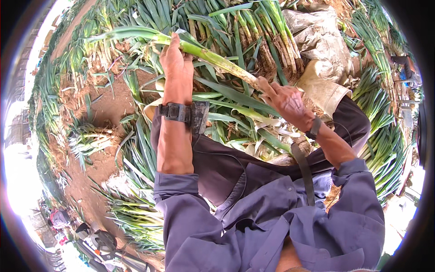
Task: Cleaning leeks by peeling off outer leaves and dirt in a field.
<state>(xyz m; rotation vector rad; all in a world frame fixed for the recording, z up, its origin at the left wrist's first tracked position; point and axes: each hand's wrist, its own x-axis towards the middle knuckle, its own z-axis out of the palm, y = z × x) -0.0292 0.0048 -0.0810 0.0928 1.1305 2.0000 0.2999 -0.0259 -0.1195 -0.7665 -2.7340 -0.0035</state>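
A single long leek (216,59) lies across my two hands, its green leaves toward the far left and its pale end toward the right. My left hand (176,61) is closed around the green part, a dark strapped device (181,112) on its wrist. At the pale lower end, my right hand (284,100) is closed with its fingertips on the stalk; whether roots are under them is hidden. Loose leek leaves and peelings (247,109) lie below the held leek, between my legs.
Bundles of leeks (272,41) are heaped ahead, with more bundles (380,122) on the right and another pile (140,217) at lower left. Crumpled tan sacking (317,38) lies beyond my right knee. Bare brown soil (108,106) shows on the left. Assorted gear (102,242) sits at bottom left.
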